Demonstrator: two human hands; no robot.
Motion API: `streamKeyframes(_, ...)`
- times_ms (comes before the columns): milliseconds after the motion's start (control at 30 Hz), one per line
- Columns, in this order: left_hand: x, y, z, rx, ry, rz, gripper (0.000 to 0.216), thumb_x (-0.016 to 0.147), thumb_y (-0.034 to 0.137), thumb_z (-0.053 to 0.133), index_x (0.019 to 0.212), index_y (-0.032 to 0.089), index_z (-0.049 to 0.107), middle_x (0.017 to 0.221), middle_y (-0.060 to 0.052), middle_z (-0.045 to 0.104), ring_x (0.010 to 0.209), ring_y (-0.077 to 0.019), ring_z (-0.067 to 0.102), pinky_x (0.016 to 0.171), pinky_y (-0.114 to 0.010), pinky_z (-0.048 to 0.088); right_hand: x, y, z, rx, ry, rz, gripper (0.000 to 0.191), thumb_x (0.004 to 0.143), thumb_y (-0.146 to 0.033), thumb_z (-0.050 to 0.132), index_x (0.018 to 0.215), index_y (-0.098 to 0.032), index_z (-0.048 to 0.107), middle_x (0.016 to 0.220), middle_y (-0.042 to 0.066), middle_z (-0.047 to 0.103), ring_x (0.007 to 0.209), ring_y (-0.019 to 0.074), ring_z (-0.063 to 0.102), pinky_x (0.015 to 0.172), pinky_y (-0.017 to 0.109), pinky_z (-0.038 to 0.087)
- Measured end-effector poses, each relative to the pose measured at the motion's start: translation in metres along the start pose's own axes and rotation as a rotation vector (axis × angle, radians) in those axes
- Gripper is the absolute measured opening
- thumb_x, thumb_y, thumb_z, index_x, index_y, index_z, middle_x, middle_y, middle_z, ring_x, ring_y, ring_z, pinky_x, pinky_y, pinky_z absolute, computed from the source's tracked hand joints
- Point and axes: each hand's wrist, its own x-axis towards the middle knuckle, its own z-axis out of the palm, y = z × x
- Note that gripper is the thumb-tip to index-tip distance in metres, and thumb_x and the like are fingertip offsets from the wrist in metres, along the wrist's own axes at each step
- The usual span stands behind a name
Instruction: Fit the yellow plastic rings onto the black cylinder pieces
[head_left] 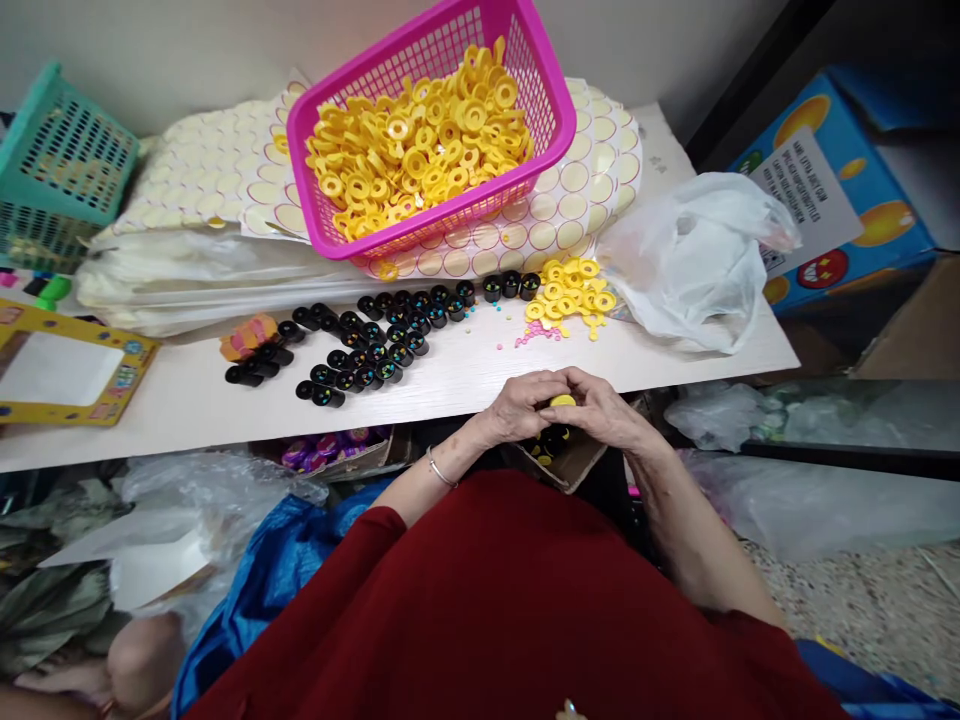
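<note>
My left hand [525,404] and my right hand [604,412] meet at the table's front edge, fingers closed around a yellow round cap [562,401]. Whatever sits beneath this cap is mostly hidden by my fingers. Just below them, a cardboard box [571,476] holds black pieces with yellow tops. On the table, rows of small black cups [364,377] stand left of my hands, many with coloured bits inside. Beyond my hands lie a pile of yellow ring-shaped pieces [571,290] and scattered small pink bits [536,331].
A pink basket [450,206] full of yellow ring pieces rests on circle-printed sheets [202,160] at the back. A white plastic bag [686,260] and blue carton [832,200] are at right. Left are a green basket [71,145] and yellow box [127,385]. Another person's knee [146,650] shows lower left.
</note>
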Motion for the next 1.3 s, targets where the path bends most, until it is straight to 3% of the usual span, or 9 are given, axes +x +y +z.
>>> streamKeyframes(367,-0.027,0.023,-0.002,0.106,-0.155,-0.002,0.02,0.081,0.023,0.054,0.096,0.016,0.065,0.098,-0.011,0.067,0.09,-0.017,0.063,0.078,-0.028,0.052,-0.026,0.052,0.023,0.25,0.021,-0.004,0.055,0.061,-0.044,0.075,0.109,-0.018,0.064,0.1,0.007,0.069,0.094,0.0237,0.062,0.085,0.037,0.048)
streamKeyframes(467,-0.036,0.018,-0.032,0.423,0.105,-0.035,0.028,0.079,0.03,0.058,0.103,0.016,0.063,0.109,-0.013,0.063,0.098,-0.021,0.06,0.082,-0.034,0.051,-0.023,0.064,0.019,-0.028,-0.081,0.094,0.059,0.061,-0.032,0.074,0.116,-0.016,0.06,0.102,0.008,0.068,0.095,0.0239,0.063,0.083,0.036,0.049)
streamKeyframes(567,-0.035,0.012,-0.074,0.973,0.524,-0.394,0.027,0.081,0.034,0.057,0.098,0.014,0.064,0.11,-0.017,0.061,0.103,-0.027,0.054,0.089,-0.043,0.044,-0.009,0.071,0.019,-0.57,-0.097,0.196,0.048,0.065,-0.019,0.069,0.111,-0.011,0.062,0.109,0.015,0.066,0.101,0.026,0.062,0.085,0.034,0.048)
streamKeyframes(633,-0.029,0.009,-0.098,1.211,0.618,-0.664,0.034,0.078,0.041,0.062,0.098,0.014,0.064,0.124,-0.02,0.055,0.113,-0.0332,0.047,0.094,-0.049,0.039,0.004,0.072,0.024,-0.906,-0.174,0.28,0.035,0.07,-0.015,0.066,0.104,-0.01,0.065,0.11,0.019,0.067,0.104,0.0276,0.063,0.084,0.033,0.048)
streamKeyframes(733,-0.019,0.009,-0.117,1.329,0.505,-0.857,0.035,0.076,0.041,0.064,0.096,0.012,0.063,0.129,-0.022,0.052,0.118,-0.0382,0.042,0.093,-0.053,0.036,0.022,0.073,0.033,-1.114,-0.297,0.362,0.022,0.075,-0.013,0.062,0.095,-0.011,0.069,0.104,0.02,0.069,0.102,0.0301,0.065,0.08,0.034,0.048)
streamKeyframes(1000,-0.016,0.005,-0.113,1.275,0.413,-0.872,0.024,0.076,0.034,0.065,0.086,0.013,0.064,0.132,-0.019,0.052,0.12,-0.0387,0.04,0.091,-0.052,0.033,0.021,0.074,0.021,-1.115,-0.27,0.329,0.022,0.079,-0.014,0.057,0.098,-0.009,0.068,0.105,0.022,0.068,0.099,0.0286,0.065,0.077,0.033,0.047)
streamKeyframes(1100,-0.018,0.002,-0.114,1.247,0.421,-0.848,0.026,0.076,0.038,0.066,0.088,0.015,0.064,0.134,-0.019,0.051,0.12,-0.0385,0.04,0.091,-0.051,0.032,0.007,0.055,0.009,-0.961,-0.323,0.227,0.015,0.075,-0.017,0.06,0.087,-0.015,0.068,0.079,0.008,0.07,0.077,0.0198,0.065,0.066,0.027,0.046)
streamKeyframes(1167,-0.02,0.001,-0.115,1.225,0.408,-0.814,0.027,0.077,0.04,0.065,0.09,0.016,0.064,0.135,-0.018,0.051,0.12,-0.0377,0.041,0.091,-0.05,0.032,0.005,0.035,0.006,-0.645,-0.331,-0.02,0.016,0.081,-0.023,0.054,0.088,-0.018,0.067,0.067,0.0,0.063,0.064,0.0155,0.059,0.06,0.026,0.045)
streamKeyframes(1300,-0.026,0.0,-0.113,1.22,0.39,-0.77,0.026,0.079,0.037,0.063,0.096,0.016,0.064,0.136,-0.017,0.051,0.119,-0.0357,0.043,0.091,-0.048,0.032,0.032,-0.005,0.017,-0.762,0.107,-0.377,0.024,0.089,-0.024,0.044,0.087,-0.016,0.066,0.088,0.008,0.063,0.082,0.0183,0.056,0.073,0.031,0.042)
